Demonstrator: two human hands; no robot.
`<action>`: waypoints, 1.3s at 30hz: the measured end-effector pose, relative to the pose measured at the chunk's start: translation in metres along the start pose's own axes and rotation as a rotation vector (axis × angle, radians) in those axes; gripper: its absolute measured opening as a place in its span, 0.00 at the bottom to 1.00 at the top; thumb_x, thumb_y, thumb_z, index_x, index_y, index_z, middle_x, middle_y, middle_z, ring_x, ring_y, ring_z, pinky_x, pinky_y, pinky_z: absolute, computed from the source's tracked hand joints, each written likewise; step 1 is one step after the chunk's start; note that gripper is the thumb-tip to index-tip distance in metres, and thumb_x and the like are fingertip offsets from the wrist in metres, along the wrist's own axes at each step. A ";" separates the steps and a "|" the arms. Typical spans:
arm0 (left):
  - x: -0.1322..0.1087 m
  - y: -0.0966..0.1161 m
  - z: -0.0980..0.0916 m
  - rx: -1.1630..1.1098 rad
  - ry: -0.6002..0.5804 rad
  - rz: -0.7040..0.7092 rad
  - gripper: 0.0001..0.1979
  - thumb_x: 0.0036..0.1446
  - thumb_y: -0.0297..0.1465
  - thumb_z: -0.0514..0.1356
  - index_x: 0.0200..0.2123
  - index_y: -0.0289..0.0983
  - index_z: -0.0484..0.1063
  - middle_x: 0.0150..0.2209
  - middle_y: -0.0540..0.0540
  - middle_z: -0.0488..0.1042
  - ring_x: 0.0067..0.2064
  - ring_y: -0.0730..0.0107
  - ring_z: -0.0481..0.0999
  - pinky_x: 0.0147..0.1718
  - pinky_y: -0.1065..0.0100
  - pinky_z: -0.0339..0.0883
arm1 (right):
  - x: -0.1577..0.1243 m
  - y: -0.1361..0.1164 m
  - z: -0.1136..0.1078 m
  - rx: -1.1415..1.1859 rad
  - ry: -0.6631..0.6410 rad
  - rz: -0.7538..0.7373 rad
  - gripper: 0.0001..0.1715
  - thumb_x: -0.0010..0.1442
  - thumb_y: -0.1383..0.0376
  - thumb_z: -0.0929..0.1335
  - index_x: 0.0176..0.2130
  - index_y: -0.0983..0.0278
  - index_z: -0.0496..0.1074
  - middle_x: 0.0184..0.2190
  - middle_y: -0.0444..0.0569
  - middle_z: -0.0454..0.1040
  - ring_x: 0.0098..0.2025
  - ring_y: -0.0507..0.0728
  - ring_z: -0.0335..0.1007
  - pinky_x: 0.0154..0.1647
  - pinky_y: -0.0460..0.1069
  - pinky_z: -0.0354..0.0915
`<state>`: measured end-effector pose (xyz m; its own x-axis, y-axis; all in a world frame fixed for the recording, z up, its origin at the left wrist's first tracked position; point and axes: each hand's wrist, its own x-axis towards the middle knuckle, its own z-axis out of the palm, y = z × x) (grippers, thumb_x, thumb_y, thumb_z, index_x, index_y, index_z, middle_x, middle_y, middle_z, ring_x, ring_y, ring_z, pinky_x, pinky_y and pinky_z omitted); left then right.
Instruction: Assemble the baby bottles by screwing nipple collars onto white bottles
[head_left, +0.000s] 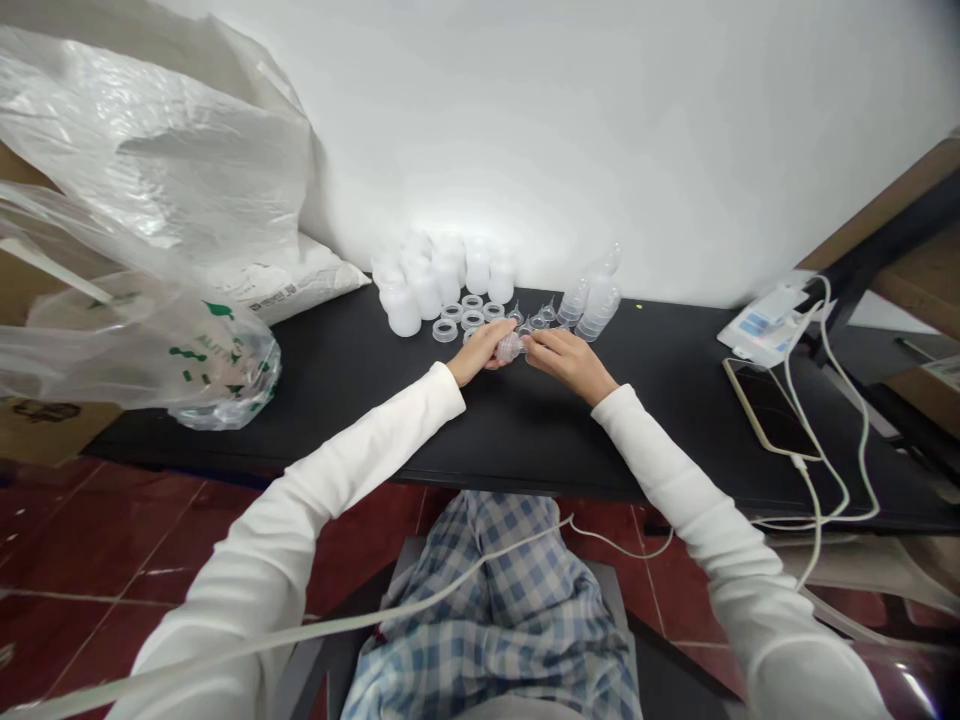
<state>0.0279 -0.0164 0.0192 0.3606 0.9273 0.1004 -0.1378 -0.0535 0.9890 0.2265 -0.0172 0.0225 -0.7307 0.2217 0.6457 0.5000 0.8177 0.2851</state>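
Observation:
My left hand [481, 352] is closed around a small translucent piece that looks like a bottle collar ring [509, 348]. Its tip end is pinched by the fingers of my right hand [568, 358], probably on a clear nipple, though the fingers partly hide it. Just beyond my hands lie several loose translucent collar rings [472, 320] on the left and several clear pointed nipples [547, 312] on the right. White frosted bottles [426, 289] stand grouped behind the rings. At the right, a few clear ribbed bottle-shaped pieces [598, 312] stand together, one with a nipple-like top.
The black table [337, 420] backs onto a white wall. A clear plastic bag with green print [217, 350] and a large white sack [217, 190] crowd the left. A phone [772, 405] with a white cable [814, 500] lies right; a cable also crosses my lap.

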 end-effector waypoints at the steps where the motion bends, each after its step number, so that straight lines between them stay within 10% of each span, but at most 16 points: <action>1: -0.001 0.002 0.000 -0.007 0.003 -0.017 0.30 0.57 0.59 0.61 0.24 0.37 0.62 0.16 0.53 0.61 0.15 0.82 0.55 0.15 0.75 0.41 | -0.001 0.001 -0.001 -0.010 0.032 -0.016 0.11 0.73 0.66 0.62 0.45 0.62 0.73 0.37 0.51 0.78 0.36 0.56 0.72 0.38 0.50 0.68; 6: 0.001 0.001 -0.012 -0.104 0.043 -0.006 0.31 0.61 0.60 0.54 0.25 0.37 0.64 0.16 0.54 0.59 0.15 0.83 0.51 0.15 0.75 0.39 | -0.009 0.018 -0.009 0.035 0.114 0.156 0.07 0.72 0.66 0.63 0.46 0.62 0.70 0.41 0.54 0.79 0.41 0.58 0.76 0.43 0.52 0.71; 12: 0.012 -0.012 -0.037 0.009 0.257 0.245 0.29 0.57 0.60 0.59 0.40 0.39 0.68 0.32 0.47 0.72 0.28 0.72 0.71 0.27 0.68 0.65 | -0.018 0.044 -0.028 0.039 -0.028 0.475 0.09 0.70 0.60 0.63 0.46 0.61 0.69 0.39 0.54 0.78 0.40 0.60 0.76 0.43 0.54 0.70; 24: -0.012 -0.014 -0.089 0.881 0.183 0.740 0.23 0.59 0.40 0.65 0.54 0.40 0.63 0.50 0.40 0.68 0.55 0.58 0.73 0.55 0.54 0.73 | -0.011 0.041 -0.052 0.075 -0.374 0.788 0.15 0.67 0.58 0.66 0.50 0.61 0.68 0.40 0.52 0.78 0.33 0.57 0.74 0.35 0.50 0.63; 39: -0.058 0.007 -0.152 1.022 0.144 0.338 0.20 0.56 0.50 0.62 0.39 0.40 0.67 0.41 0.43 0.78 0.41 0.62 0.78 0.42 0.60 0.71 | -0.019 0.039 -0.049 -0.025 -0.825 0.830 0.23 0.64 0.69 0.64 0.57 0.58 0.72 0.42 0.54 0.81 0.41 0.62 0.76 0.35 0.50 0.60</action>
<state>-0.1338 -0.0142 0.0034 0.3277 0.8380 0.4364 0.6479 -0.5355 0.5417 0.2830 -0.0154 0.0560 -0.2514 0.9678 -0.0131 0.9678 0.2515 0.0117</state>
